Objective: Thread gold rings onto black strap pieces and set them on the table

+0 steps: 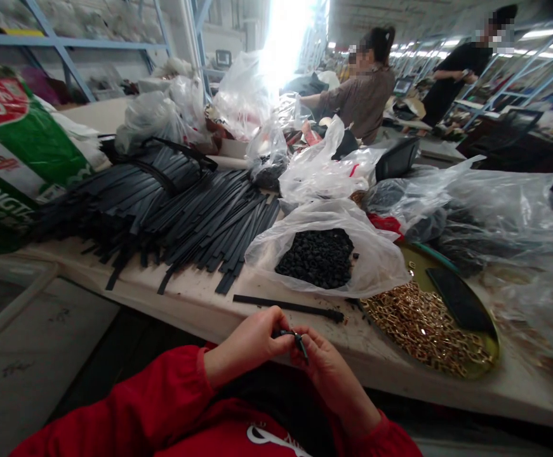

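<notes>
My left hand [259,339] and my right hand [322,360] meet just in front of the table edge, both closed in a pinch on a thin black strap [301,346]. Most of that strap is hidden by the fingers and dark clothing. Just beyond my hands, one black strap [280,306] lies along the table edge, with a small fitting at its right end. Behind it is an open clear plastic bag [376,266] of small black pieces [319,257]. To the right, a round tray [488,330] holds many gold-coloured metal buckles [419,324] and a dark flat rectangular object [457,298].
Bundled black straps [209,222] cover the table's left side, beside a green bag [42,146]. More plastic bags [324,168] are heaped behind. Two people, one in a brown top [362,95] and one in black [459,70], are farther back.
</notes>
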### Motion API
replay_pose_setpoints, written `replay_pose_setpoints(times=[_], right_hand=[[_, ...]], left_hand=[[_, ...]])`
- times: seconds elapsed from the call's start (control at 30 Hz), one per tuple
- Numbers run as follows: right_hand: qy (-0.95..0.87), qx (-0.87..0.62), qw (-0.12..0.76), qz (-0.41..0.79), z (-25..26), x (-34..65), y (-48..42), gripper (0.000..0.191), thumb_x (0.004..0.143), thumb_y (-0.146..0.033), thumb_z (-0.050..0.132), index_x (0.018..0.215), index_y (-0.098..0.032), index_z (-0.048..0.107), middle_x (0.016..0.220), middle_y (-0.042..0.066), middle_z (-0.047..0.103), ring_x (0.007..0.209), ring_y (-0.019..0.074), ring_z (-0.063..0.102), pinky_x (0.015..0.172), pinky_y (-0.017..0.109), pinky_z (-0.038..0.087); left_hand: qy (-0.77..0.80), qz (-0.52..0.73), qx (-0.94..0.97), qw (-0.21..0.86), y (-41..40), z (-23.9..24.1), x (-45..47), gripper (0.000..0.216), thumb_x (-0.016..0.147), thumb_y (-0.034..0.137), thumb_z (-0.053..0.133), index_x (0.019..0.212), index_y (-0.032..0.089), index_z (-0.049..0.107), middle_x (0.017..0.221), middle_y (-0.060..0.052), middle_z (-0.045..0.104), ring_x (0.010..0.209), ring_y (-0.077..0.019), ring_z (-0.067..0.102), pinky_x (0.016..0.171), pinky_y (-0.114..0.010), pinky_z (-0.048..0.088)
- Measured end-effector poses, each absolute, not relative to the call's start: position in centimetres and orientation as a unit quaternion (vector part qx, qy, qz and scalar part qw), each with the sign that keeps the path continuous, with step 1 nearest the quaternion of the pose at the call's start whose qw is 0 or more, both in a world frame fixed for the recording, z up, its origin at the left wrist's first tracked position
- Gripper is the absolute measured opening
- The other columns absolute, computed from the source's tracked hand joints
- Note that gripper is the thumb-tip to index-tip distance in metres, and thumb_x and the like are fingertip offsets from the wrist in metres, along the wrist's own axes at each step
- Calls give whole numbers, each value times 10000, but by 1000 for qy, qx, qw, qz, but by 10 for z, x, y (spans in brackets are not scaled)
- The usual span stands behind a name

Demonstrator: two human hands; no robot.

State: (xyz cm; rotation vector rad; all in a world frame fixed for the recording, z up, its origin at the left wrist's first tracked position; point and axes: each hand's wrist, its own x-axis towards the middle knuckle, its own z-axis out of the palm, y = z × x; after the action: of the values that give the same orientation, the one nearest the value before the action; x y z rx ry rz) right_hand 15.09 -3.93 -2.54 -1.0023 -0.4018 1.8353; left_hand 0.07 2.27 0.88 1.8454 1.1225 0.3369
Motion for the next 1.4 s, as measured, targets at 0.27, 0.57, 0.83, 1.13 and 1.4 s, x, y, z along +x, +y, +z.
replay_pose_setpoints(times=[0.27, 0.57, 0.83, 1.13, 1.4], right_hand=[[-163, -381, 446, 793, -31, 155, -40, 230, 679, -323, 700, 766, -177, 546, 682, -21, 570, 607, 93, 495, 594, 200, 360], [-191, -426, 532, 706, -29, 152, -40, 255, 706, -377, 655, 686, -189, 484, 660, -30, 513, 593, 94, 458, 582, 215, 374], [-345, -586, 513, 524, -25, 162, -42, 296, 679, -407, 663, 842, -217, 504, 566, -70, 477, 468, 84, 418, 450, 205, 318], [-377, -544, 462, 591, -16, 159, -55, 213, 744, -402, 575, 767, -204, 499, 440, -94, 385, 402, 63, 315, 414, 194, 237], [-504, -565, 396, 520, -13, 164, -61, 87, 779, -290, 526, 758, -205, 522, 612, -43, 480, 548, 95, 408, 516, 219, 319]], left_hand=[[471, 105, 740, 469, 22, 5, 6, 175, 720, 321, 566, 799, 164, 567, 750, 1, 621, 676, -147, 548, 564, -225, 356], [465, 154, 711, 505, 18, 4, 9, 161, 719, 308, 548, 753, 151, 547, 697, 10, 576, 646, -129, 507, 549, -214, 359], [415, 133, 607, 664, 12, 8, 6, 223, 717, 327, 567, 838, 142, 538, 676, 33, 565, 558, -93, 495, 488, -189, 376], [373, 111, 575, 720, 6, 12, -3, 224, 730, 274, 555, 894, 124, 573, 769, -17, 649, 691, -141, 605, 630, -241, 452], [401, 114, 542, 730, -2, 9, -1, 230, 710, 285, 592, 854, 107, 568, 680, -11, 629, 642, -132, 595, 593, -228, 433]])
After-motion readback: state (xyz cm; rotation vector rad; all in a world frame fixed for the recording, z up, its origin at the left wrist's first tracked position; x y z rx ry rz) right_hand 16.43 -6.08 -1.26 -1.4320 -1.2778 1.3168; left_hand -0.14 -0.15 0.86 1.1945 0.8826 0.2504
